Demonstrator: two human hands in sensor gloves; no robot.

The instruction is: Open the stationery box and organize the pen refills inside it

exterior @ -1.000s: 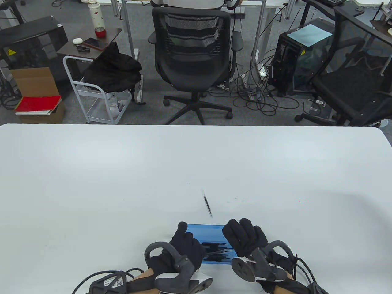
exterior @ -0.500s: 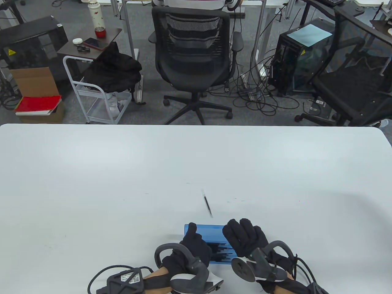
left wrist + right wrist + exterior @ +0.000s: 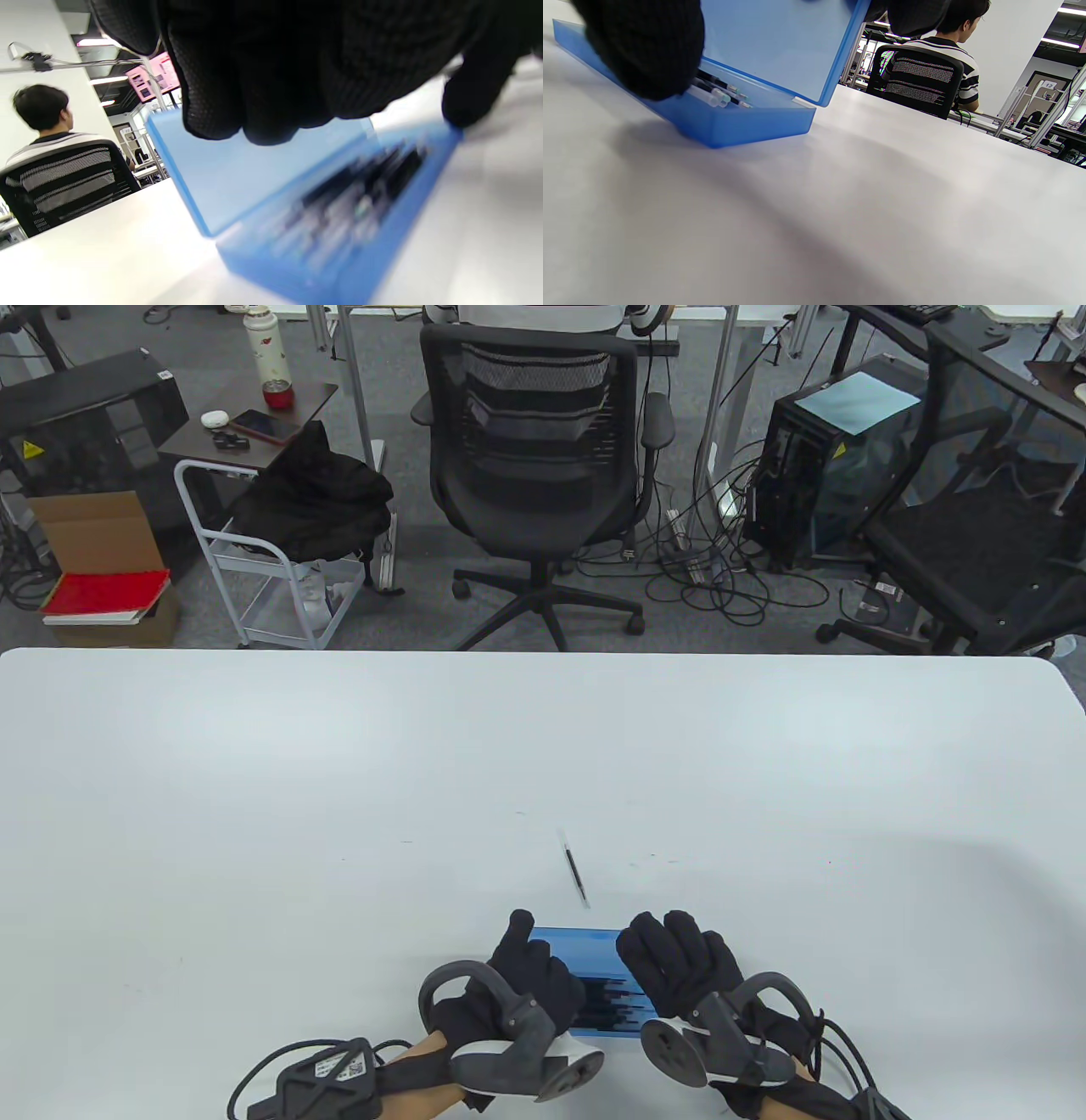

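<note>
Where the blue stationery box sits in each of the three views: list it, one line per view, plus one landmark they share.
Table view: blue stationery box at bottom centre, between the two gloved hands.
Left wrist view: box centre frame, lid raised, blurred refills inside.
Right wrist view: box upper left, lid raised.
Shared landmark: the black mesh office chair beyond the table.

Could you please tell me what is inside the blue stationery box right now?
The blue stationery box has its lid raised, and several pen refills lie inside it. Both hands cover parts of it, so their count stays unclear.
</note>
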